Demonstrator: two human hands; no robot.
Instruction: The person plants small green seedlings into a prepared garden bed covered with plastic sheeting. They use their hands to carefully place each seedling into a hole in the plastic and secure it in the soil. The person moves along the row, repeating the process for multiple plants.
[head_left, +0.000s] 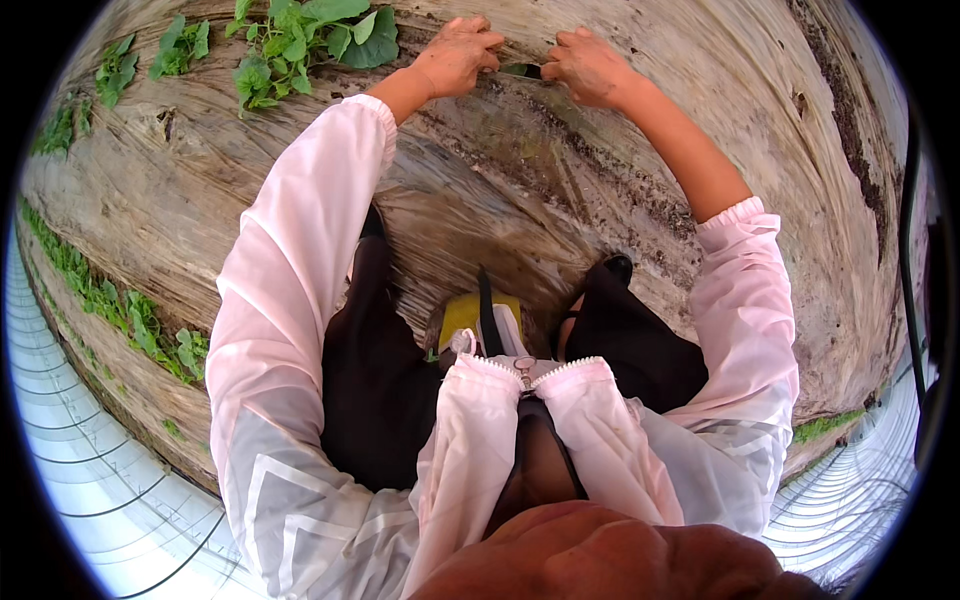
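My left hand (461, 56) is at the top centre, its fingers curled onto plastic mulch film (630, 56) spread over the soil. Opposite it, a short gap away, my right hand (590, 67) pinches the same film. Between the two hands a dark slit (523, 70) opens in the film, with a bit of green showing inside. The film edge runs taut from hand to hand. My fingertips are partly hidden by the knuckles. Left of my left hand, a leafy green vine plant (296, 45) grows up through the sheet.
Smaller seedlings (180, 46) follow in line to the left. Another green row (142, 322) lies further left, before the ribbed greenhouse wall (82, 465). A yellow object (461, 315) sits between my black-trousered legs. A dark cable (909, 262) hangs at the right.
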